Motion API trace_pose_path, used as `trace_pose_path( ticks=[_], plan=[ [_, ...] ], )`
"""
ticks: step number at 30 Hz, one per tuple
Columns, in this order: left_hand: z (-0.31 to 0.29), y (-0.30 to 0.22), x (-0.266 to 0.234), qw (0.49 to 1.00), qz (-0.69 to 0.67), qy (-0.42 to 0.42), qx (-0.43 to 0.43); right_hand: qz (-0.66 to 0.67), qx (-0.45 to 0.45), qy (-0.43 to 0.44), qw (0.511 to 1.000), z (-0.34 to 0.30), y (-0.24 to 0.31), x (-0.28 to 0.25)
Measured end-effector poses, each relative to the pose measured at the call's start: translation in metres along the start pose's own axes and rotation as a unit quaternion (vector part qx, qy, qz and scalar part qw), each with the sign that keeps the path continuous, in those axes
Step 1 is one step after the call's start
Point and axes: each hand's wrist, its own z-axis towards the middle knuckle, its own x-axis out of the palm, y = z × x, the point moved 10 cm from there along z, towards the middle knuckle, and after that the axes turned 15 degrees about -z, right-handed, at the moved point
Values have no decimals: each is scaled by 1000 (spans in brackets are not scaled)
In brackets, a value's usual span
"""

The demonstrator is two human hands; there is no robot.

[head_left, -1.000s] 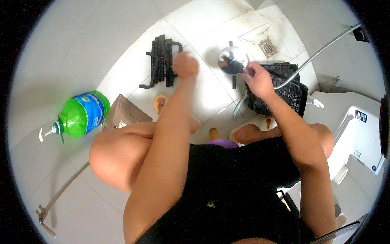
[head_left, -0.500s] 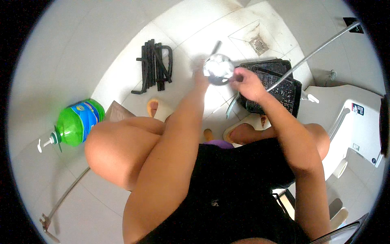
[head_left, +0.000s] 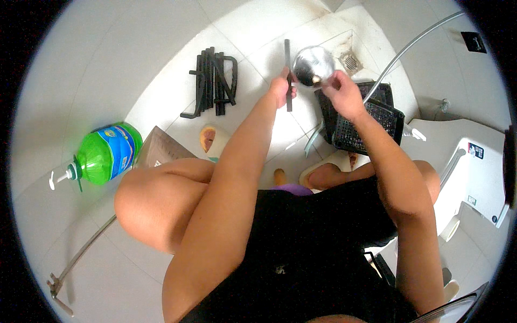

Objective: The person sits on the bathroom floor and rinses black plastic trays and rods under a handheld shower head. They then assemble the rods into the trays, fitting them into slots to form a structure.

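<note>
A shiny metal ladle [head_left: 312, 64] is being held up above the white tiled floor [head_left: 107, 64], its round bowl facing the camera and its dark straight handle [head_left: 287, 70] running up and down just left of the bowl. The left hand [head_left: 282, 89] is gripping that handle, fingers wrapped around its lower part. The right hand [head_left: 340, 92] is pinching the lower rim of the bowl, fingertips closed on something small there that is too small to make out. The two hands are sitting close together, the bowl between and just above them.

Just under the right hand, a black perforated plastic basket [head_left: 371, 116] is lying on the floor. Beyond the ladle, a floor drain [head_left: 351, 62] is showing, and a grey hose [head_left: 409, 43] is running off to the right of the right hand. To the left of the left hand, a bundle of black metal grates [head_left: 212, 81] is lying on the tiles. Well to the left, near the person's knee, a green pump bottle [head_left: 105, 153] is lying on its side, with a brown cardboard piece [head_left: 161, 148] just beside it.
</note>
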Motion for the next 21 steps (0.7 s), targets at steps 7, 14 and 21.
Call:
trace_pose_path(
  ticks=[7,14,21],
  plan=[
    [10,-41,-4,977,126,14,169,-5,-125,80,989,-40,48,36],
    [-64,-119,-68,783,400,-353,320,44,-94,22,994,-27,40,19],
    [-152,-166,-152,632,459,-577,237,-44,-18,-20,999,-10,27,-30]
  ],
)
